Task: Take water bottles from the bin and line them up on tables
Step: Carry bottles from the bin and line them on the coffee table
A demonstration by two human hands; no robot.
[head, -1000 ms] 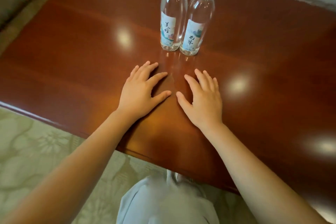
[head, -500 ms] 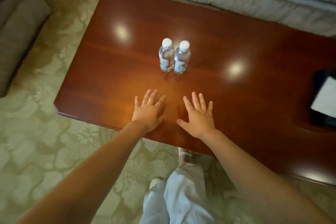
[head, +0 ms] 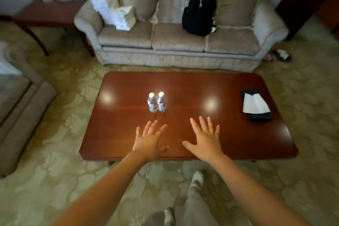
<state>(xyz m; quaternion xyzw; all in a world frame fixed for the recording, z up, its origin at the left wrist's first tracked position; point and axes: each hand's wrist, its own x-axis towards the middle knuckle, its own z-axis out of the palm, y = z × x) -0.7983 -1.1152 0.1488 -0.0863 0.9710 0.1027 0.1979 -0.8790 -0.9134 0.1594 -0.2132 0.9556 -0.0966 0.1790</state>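
Two water bottles (head: 157, 104) stand upright, touching, at the counter's (head: 229, 134) centre, likely light yet slippery rigid plastic, best gripped round the label, while left hand (head: 149, 142) and right hand (head: 206, 138) spread empty below.

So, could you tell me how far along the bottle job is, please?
Done: the left bottle and right bottle stand upright side by side on the coffee table. In hand: nothing; the left hand and right hand are open, fingers spread over the near edge. Left: no bin shows, so how many remain is unclear.
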